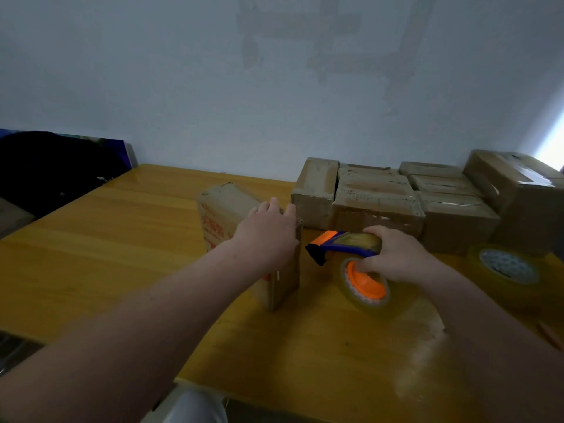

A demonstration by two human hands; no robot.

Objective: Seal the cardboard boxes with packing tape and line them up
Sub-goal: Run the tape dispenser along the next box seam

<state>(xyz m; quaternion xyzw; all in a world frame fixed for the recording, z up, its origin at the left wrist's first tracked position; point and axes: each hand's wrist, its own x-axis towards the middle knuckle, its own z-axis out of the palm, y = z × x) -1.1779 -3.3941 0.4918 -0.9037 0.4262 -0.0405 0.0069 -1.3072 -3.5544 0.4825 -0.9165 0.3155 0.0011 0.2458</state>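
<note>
Evidently seven grouped boxes point(378, 206), one lone box point(225, 209), two tape rolls point(503, 265). Left hand point(268, 230) rests flat-fingered on the lone box; right hand point(396, 254) grips the tape dispenser point(335, 242).

Printed cardboard box point(221, 210) standing upright, blue-orange tape dispenser point(337, 247) just beside it — clear roll point(370, 303) loaded, taped boxes point(378, 203) clustered behind.

I read this as a small packing station. Yellow wooden table point(122, 239) set against a bare pale wall point(183, 87) (patchy greyish marks high up). Taped cardboard boxes point(378, 203) stand packed side by side along the table's far right. A spare roll of clear tape point(480, 259) lies near them; a blue-and-orange tape dispenser point(345, 245) is out too. Dark bundle point(55, 169) off the left edge, cannot tell what.
</note>
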